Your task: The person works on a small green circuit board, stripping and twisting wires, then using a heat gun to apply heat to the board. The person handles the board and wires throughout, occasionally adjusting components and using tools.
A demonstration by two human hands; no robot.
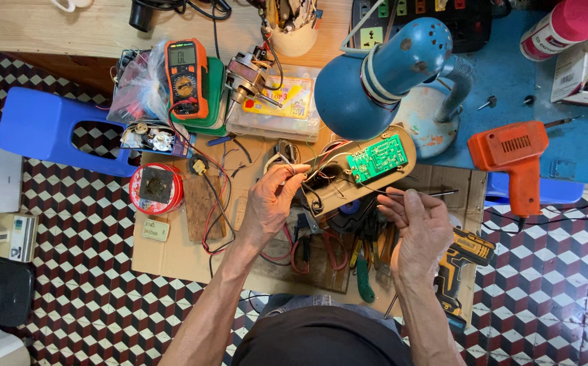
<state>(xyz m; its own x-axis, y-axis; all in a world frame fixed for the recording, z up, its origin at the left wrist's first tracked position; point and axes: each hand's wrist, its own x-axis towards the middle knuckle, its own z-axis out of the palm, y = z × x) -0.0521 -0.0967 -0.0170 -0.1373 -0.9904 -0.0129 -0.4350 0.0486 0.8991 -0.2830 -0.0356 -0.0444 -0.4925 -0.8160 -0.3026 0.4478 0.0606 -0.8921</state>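
Note:
My left hand [272, 200] pinches a thin white wire [292, 167] between thumb and fingers, just left of a tan plastic housing [338, 193]. A green circuit board [377, 158] lies on that housing, with coloured wires running off it. My right hand [418, 227] is closed around a thin dark tool with a metal tip [436, 194], held level just below the board. Both hands hover over a cardboard-covered work surface [172, 254].
A blue desk lamp [382, 78] hangs over the board. An orange multimeter [186, 76], a red tin [156, 188], an orange soldering gun [514, 159], a yellow cordless drill [462, 261], pliers [361, 271] and a power strip [429, 17] surround the spot.

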